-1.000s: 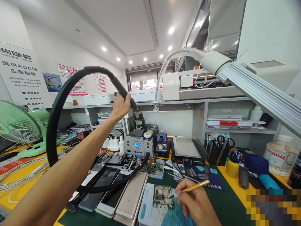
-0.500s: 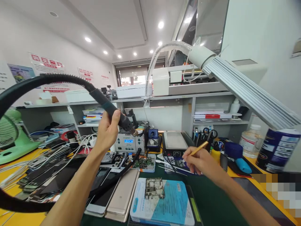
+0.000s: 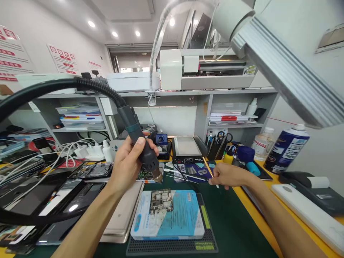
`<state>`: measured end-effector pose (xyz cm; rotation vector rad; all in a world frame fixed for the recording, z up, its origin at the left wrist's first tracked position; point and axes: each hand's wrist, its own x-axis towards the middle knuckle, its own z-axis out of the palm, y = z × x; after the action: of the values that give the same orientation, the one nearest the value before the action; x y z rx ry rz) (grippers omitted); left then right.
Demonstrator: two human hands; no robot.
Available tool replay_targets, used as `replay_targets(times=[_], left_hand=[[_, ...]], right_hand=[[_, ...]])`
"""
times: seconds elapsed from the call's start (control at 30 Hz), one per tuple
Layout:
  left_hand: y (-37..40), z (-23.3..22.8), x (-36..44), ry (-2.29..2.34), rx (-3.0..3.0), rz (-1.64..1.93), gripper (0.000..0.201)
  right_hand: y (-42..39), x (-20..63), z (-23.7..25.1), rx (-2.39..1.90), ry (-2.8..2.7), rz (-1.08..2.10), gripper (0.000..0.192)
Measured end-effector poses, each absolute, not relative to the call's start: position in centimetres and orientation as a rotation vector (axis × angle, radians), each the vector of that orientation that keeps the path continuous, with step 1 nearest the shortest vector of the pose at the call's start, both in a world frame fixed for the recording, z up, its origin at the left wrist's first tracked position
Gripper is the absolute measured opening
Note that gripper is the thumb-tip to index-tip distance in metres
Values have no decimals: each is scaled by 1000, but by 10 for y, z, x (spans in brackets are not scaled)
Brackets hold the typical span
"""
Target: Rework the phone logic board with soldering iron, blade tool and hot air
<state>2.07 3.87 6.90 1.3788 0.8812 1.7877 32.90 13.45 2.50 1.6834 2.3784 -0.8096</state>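
Observation:
My left hand point(image 3: 130, 156) is wrapped round the black handle of a hot air gun point(image 3: 148, 154), its metal nozzle tilted down. Below the nozzle and a little apart from it lies a phone logic board point(image 3: 162, 201), resting on a blue-and-white box point(image 3: 185, 216). The box sits on a dark perforated mat point(image 3: 172, 248). On the right, my right hand point(image 3: 227, 175) pinches a slim gold-handled tool point(image 3: 207, 166), its handle leaning up to the left. The tool's exact kind is unclear. Tweezers point(image 3: 189, 176) lie close to that hand.
A hot plate point(image 3: 187, 148) stands at the back beside a pen holder point(image 3: 217, 147). Several phones point(image 3: 122, 211) and white cables crowd the left. A spray can point(image 3: 286, 148) and bottle point(image 3: 262, 143) stand right. A lamp point(image 3: 290, 68) hangs above; the gun's black hose point(image 3: 48, 87) arches at left.
The view has tilted down and turned right. My left hand has brought the hot air gun lower, nearer the board. My right hand has turned the gold-handled tool so its handle now leans left.

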Motion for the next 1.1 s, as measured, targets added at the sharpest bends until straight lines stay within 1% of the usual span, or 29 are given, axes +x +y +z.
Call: replay_targets(times=[0.1,0.27,0.43,0.57,0.8,0.97,1.1], left_hand=[[45,68,26,887,1370,1800,29],[49,58,34,938,1380,1808,41],[42,47,31,915,1358,1811,40],[37,46,24,941,1331,1840,42],[38,50,19,926,1327,1867,42],[38,50,17,909,1323,1871,42],[37,50,17,913,1314,1880,43]], right_hand=[[140,331,22,1719,2347,-722,23],[151,332,15,1806,2401,-553,23],[154,328,11,1823,2474,-384,24],[152,321,8,1806,2502,-314,24],[145,307,7,1770,2587,-321,24],[130,290,7,1541,2702,-487,22],[122,281,-1,1480,2747,-497,19]])
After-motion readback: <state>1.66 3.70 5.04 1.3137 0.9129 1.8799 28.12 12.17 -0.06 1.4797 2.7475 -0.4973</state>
